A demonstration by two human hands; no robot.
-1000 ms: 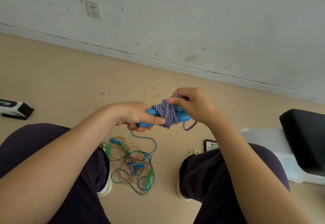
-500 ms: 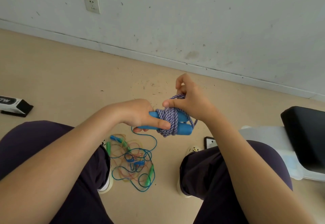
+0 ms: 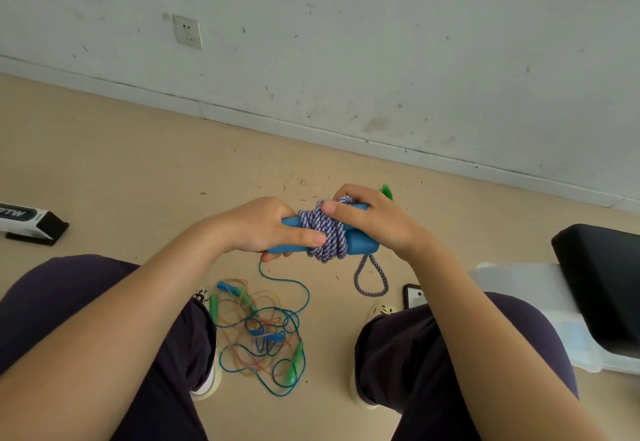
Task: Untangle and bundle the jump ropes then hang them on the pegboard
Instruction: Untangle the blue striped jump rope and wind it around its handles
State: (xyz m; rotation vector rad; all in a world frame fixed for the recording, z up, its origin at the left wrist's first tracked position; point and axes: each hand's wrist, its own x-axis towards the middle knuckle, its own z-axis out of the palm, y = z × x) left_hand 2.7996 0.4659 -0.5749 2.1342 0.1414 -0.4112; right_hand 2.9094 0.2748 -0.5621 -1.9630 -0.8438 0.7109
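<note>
A blue-handled jump rope [image 3: 360, 245] is held level above my knees, its purple-and-white braided cord [image 3: 327, 231] wound thickly round the handles. My left hand [image 3: 266, 226] grips the handles' left end, its index finger lying along them toward the cord. My right hand [image 3: 370, 219] grips the right end, thumb pressing on the wound cord. A short loop of cord [image 3: 370, 278] hangs below the bundle. On the floor between my feet lies a tangle of thin ropes [image 3: 263, 333], blue and orange, with green and blue handles. No pegboard is in view.
A white wall with a socket [image 3: 187, 31] runs behind. A black-and-white box [image 3: 27, 224] lies on the floor at the left. At right stands a black seat [image 3: 602, 281] on a white plastic base [image 3: 519, 302]. A phone [image 3: 412, 297] lies by my right knee.
My right hand has come down from above the bundle and now clasps its right end, thumb on the cord. A loop of cord now hangs below. The view shifted slightly.
</note>
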